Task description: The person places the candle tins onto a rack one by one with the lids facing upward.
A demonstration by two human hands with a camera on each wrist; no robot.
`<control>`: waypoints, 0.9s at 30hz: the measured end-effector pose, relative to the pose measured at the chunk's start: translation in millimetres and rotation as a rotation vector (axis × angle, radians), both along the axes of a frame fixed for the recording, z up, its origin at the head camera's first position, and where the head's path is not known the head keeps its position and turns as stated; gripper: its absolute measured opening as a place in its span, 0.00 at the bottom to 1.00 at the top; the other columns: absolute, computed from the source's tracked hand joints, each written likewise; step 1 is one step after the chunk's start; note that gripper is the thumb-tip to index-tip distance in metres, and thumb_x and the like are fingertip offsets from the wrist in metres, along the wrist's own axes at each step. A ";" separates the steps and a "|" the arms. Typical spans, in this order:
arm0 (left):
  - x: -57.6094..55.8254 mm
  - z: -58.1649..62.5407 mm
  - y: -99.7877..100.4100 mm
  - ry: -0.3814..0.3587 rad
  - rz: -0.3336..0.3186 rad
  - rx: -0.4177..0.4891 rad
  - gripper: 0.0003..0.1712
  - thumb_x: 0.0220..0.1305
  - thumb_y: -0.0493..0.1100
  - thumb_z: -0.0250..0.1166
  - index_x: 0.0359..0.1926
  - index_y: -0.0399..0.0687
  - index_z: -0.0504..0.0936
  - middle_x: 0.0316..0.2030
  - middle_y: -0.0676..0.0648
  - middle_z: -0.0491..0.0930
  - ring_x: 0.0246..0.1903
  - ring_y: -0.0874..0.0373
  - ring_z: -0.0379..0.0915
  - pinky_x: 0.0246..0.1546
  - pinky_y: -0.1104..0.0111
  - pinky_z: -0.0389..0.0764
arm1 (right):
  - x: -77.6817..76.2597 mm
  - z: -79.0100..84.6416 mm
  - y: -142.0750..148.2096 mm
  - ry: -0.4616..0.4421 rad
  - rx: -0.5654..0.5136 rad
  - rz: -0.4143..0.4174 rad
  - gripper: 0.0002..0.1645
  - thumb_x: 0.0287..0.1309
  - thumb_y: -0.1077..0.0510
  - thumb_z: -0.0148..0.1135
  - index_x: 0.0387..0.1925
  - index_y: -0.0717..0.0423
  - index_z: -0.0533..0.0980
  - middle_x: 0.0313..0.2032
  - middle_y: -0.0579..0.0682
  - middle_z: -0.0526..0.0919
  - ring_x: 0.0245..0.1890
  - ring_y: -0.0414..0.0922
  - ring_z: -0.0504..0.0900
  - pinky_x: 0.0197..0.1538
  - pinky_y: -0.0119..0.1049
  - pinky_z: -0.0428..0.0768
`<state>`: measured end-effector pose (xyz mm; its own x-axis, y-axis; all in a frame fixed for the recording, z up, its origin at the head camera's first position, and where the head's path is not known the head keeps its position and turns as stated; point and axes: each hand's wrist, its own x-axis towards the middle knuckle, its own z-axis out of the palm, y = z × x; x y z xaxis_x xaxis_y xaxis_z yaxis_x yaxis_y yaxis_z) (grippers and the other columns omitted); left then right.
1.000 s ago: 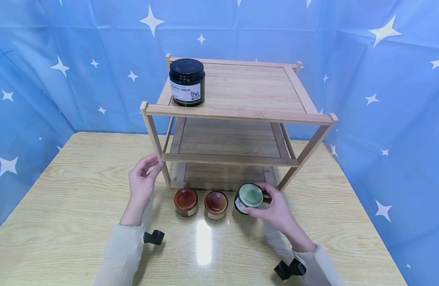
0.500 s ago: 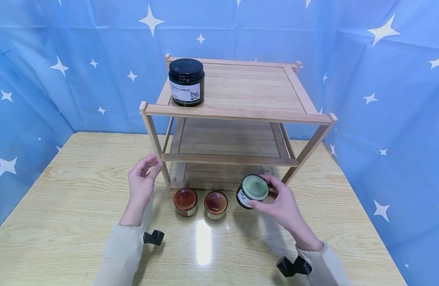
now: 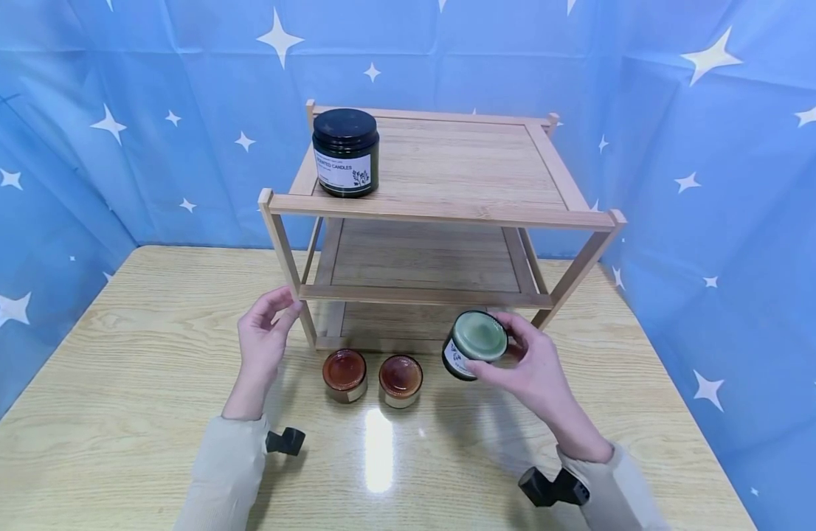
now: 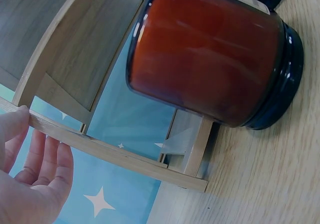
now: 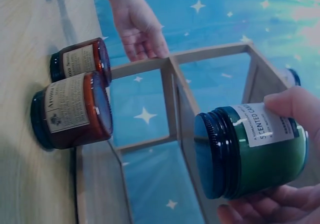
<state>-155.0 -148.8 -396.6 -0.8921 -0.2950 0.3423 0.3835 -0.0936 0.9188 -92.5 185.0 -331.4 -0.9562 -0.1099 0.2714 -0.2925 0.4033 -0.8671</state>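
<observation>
My right hand [image 3: 537, 369] grips a green candle jar [image 3: 479, 336] with a white label. The jar is raised off the table, black lid [image 5: 211, 154] downward. My left hand [image 3: 265, 330] pinches the front left leg [image 4: 95, 145] of a wooden three-tier shelf [image 3: 441, 212] between thumb and fingers. Two amber candle jars, a left one [image 3: 344, 370] and a right one [image 3: 401, 377], stand lid down on the table before the shelf. Another dark candle jar [image 3: 345, 153] with a white label sits upright at the left of the top tier.
The pale wooden table [image 3: 149, 354] runs out to both sides of the shelf. A blue curtain [image 3: 202, 110] with white stars hangs behind and beside it. The middle tier [image 3: 421, 254] and bottom tier [image 3: 401, 324] lie under the top one.
My right hand has lifted the green candle jar off the table and moved it slightly right and toward the shelf. The left hand and amber jars have stayed put.
</observation>
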 end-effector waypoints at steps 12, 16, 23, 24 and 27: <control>0.2 0.5 -0.4 -0.006 -0.008 0.002 0.18 0.56 0.21 0.59 0.39 0.47 0.82 0.34 0.58 0.81 0.38 0.64 0.76 0.44 0.75 0.79 | -2.0 19.9 -1.3 0.035 -0.038 0.014 0.32 0.40 0.69 0.73 0.51 0.64 0.73 0.42 0.54 0.77 0.38 0.38 0.78 0.41 0.24 0.79; 0.1 0.6 -0.4 -0.011 -0.008 0.008 0.19 0.56 0.21 0.59 0.38 0.50 0.82 0.33 0.58 0.81 0.38 0.64 0.76 0.44 0.75 0.79 | -4.0 25.8 -1.5 0.040 -0.073 0.017 0.32 0.40 0.71 0.71 0.52 0.65 0.72 0.43 0.51 0.77 0.40 0.39 0.77 0.42 0.24 0.79; 0.0 0.4 -0.6 -0.011 -0.006 0.003 0.21 0.56 0.21 0.59 0.37 0.53 0.82 0.33 0.58 0.81 0.38 0.64 0.76 0.43 0.75 0.79 | -6.8 37.5 -3.5 0.068 -0.088 0.034 0.32 0.40 0.73 0.70 0.51 0.66 0.71 0.44 0.49 0.77 0.42 0.41 0.77 0.46 0.25 0.79; 0.0 0.3 -0.6 -0.009 -0.008 0.004 0.20 0.56 0.21 0.59 0.37 0.52 0.82 0.33 0.58 0.81 0.38 0.64 0.76 0.43 0.75 0.79 | -7.2 39.2 -4.2 0.072 -0.094 0.038 0.32 0.40 0.73 0.70 0.51 0.66 0.72 0.44 0.49 0.77 0.42 0.41 0.77 0.46 0.25 0.79; -0.1 0.2 -0.6 -0.005 -0.012 0.005 0.19 0.56 0.21 0.59 0.38 0.50 0.82 0.33 0.58 0.81 0.38 0.64 0.76 0.43 0.75 0.79 | -7.6 44.1 -6.6 0.094 -0.094 0.040 0.32 0.39 0.73 0.70 0.51 0.66 0.72 0.43 0.48 0.77 0.41 0.41 0.77 0.45 0.25 0.79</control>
